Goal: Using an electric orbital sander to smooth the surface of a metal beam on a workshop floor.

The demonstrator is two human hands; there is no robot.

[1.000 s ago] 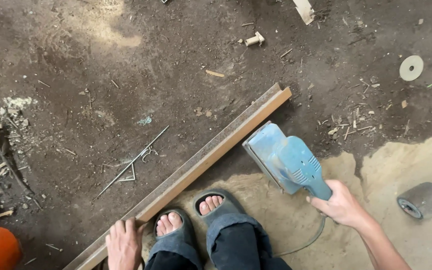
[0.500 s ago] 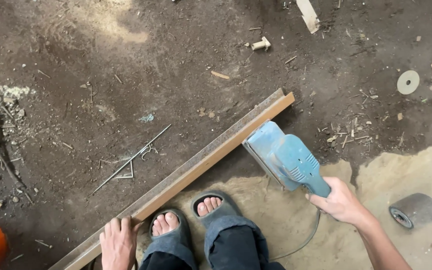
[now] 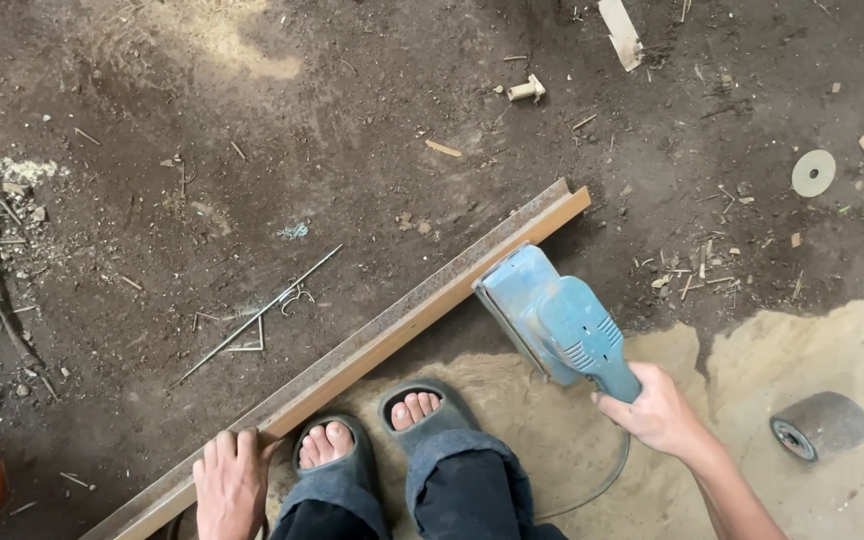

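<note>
One long wooden board [image 3: 372, 345] crosses the dirt floor [image 3: 252, 150] on a slant before our sandalled feet [image 3: 372, 450]. Our right hand [image 3: 660, 412] is closed around the rear handle of a blue electric sander [image 3: 552, 318], its pad set against the board's upper stretch. Our left hand [image 3: 229, 485] curls over the board's near end, pinning it. A sanding drum [image 3: 820, 425] lies right of us; a small grey disc [image 3: 813, 172] rests farther off.

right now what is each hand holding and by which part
The right hand grips the blue power sander by its rear handle. The left hand clasps the long wooden strip near its lower end, fingers over its top edge.
</note>
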